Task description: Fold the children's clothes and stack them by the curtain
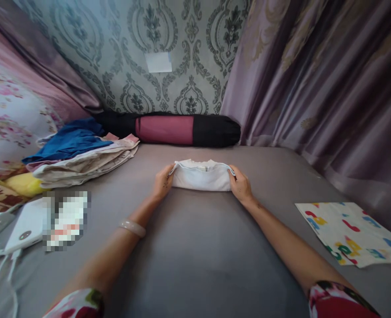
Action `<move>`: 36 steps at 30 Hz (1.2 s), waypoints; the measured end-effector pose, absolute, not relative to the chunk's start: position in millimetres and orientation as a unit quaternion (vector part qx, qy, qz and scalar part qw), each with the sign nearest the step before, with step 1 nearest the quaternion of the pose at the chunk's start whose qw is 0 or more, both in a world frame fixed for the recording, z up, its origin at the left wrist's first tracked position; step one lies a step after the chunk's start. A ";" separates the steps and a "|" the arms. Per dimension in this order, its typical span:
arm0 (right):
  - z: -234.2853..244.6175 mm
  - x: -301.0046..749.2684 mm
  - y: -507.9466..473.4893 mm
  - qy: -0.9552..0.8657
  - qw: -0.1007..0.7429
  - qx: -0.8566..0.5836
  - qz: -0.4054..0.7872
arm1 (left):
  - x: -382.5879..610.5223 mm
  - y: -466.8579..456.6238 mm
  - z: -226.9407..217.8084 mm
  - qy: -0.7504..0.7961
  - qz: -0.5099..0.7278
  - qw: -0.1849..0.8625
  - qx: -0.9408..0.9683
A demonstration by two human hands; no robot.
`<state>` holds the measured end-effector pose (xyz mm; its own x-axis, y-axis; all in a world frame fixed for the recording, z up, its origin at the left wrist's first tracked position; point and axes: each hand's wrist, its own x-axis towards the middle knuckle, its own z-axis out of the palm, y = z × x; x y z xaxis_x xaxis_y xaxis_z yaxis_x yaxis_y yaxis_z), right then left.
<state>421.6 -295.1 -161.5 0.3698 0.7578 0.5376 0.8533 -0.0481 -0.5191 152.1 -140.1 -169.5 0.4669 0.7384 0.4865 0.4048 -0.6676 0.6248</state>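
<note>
A white garment (pixel 200 179), folded into a narrow band, lies on the grey bed sheet (pixel 195 256) in the middle of the head view. It looks like a shirt with a neckline and a small label along its far edge. My left hand (pixel 164 182) grips its left end, the thumb on top. At the opposite end my right hand (pixel 241 183) holds the cloth in the same way. Both hands have their fingers closed round the fabric, and the fingertips underneath are hidden. A pale bangle (pixel 132 228) circles my left wrist.
Heaped clothes (pixel 82 154) lie at left. Before them are a white power bank (pixel 29 223) with cables and a blurred-out item (pixel 67 221). A white cloth with colourful prints (pixel 351 232) lies right. A black and pink roll (pixel 165 129) borders the patterned wall; curtains (pixel 297 75) hang right.
</note>
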 end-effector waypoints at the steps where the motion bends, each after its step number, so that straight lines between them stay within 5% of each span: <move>1: -162.4 424.0 -288.7 -0.555 0.398 -0.727 -0.065 | 157.0 -133.9 -171.6 0.347 0.387 0.215 0.827; 11: -178.7 458.3 -241.1 -0.548 0.236 -0.802 -0.031 | 187.9 -86.1 -188.2 0.401 0.305 0.198 0.841; 23: -169.9 460.0 -235.6 -0.385 0.241 -0.891 0.009 | 187.5 -80.6 -178.3 0.612 0.218 0.183 0.738; 36: -157.8 421.3 -285.7 -0.404 0.140 -0.899 0.099 | 168.1 -120.6 -156.0 0.579 0.096 0.240 0.773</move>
<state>421.3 -285.7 -157.8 0.6538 0.7538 -0.0656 0.6984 -0.6345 -0.3311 168.1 -120.6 -156.0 0.3100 0.9418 -0.1301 0.8498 -0.2131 0.4822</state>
